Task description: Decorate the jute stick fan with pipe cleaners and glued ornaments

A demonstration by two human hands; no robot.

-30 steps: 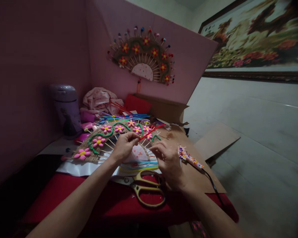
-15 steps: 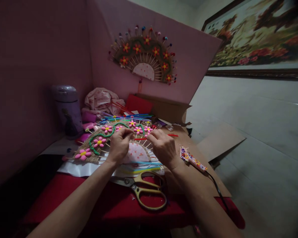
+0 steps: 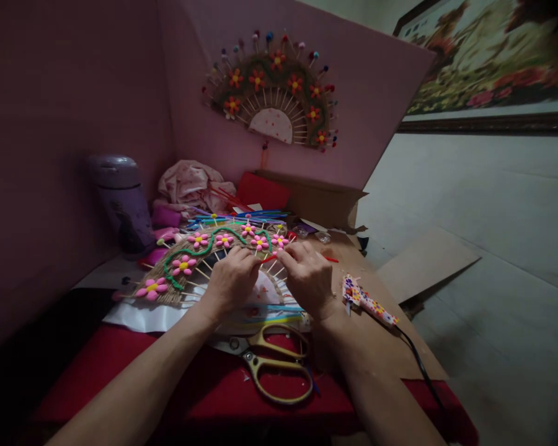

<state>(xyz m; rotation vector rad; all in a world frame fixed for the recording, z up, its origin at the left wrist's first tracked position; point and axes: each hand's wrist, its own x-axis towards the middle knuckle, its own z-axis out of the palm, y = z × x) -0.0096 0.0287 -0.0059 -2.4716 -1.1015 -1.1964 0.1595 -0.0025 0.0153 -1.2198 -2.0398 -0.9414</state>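
Note:
Both hands are over a twine-wrapped half-round fan (image 3: 170, 295) decorated with pink flowers and a wavy green strip. My left hand (image 3: 235, 277) is closed, its thumb and fingertips pinching one end of a red pipe cleaner (image 3: 268, 257). My right hand (image 3: 308, 275) is closed on the same pipe cleaner a little farther along. The red strand's other end sticks out to the right past the knuckles. Part of the fan's dotted cloth centre (image 3: 266, 290) shows between the wrists; the rest is covered by the left hand.
Gold-handled scissors (image 3: 279, 365) lie on the red cloth (image 3: 167, 396) in front. A patterned glue gun (image 3: 369, 303) with a cord rests on cardboard (image 3: 400, 353) at right. A purple bottle (image 3: 123, 207) stands left. Another decorated fan (image 3: 272, 93) hangs on the pink panel behind.
My left hand has moved right, closer to my right hand, and now pinches the red pipe cleaner's near end. The view has shifted slightly.

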